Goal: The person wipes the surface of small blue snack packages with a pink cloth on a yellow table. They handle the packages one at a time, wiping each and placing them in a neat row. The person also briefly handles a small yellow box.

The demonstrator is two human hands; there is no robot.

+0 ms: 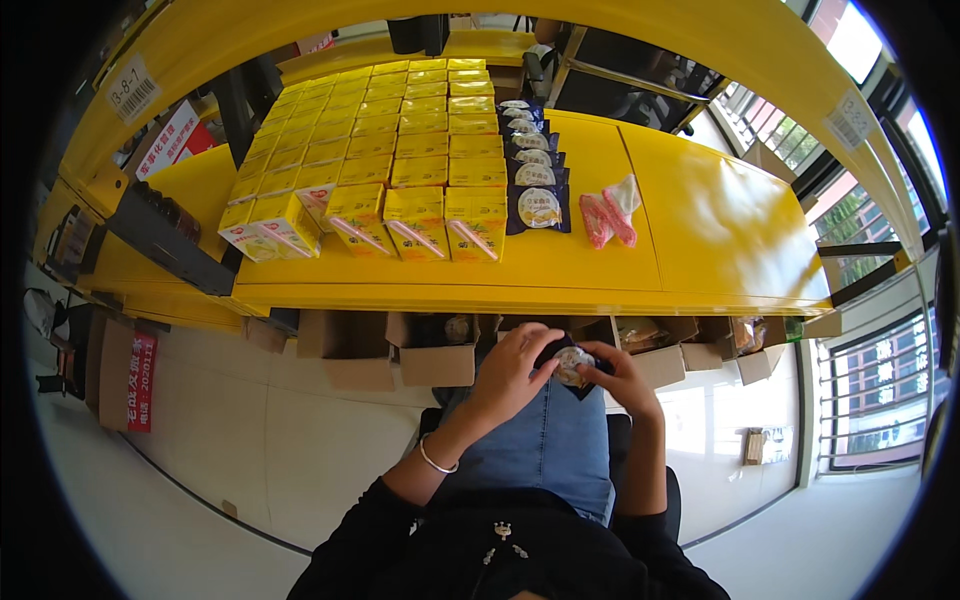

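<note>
Over my lap I hold a small dark snack packet (573,366) with a pale round picture on its front. My left hand (517,368) pinches its left edge between thumb and fingers. The fingers of my right hand (622,378) are closed on its right side. Whether the packet is sealed or torn I cannot make out. Similar dark packets (540,207) lie overlapping in a row on the yellow shelf (720,225) in front of me. To their left stand many yellow drink cartons (415,220) in close rows.
A pair of pink and white gloves (610,212) lies right of the packet row. Under the shelf, opened cardboard boxes (430,365) stand in a line, some with packaged goods inside. Yellow beams (840,80) arch overhead. A small box (754,446) sits on the floor to the right.
</note>
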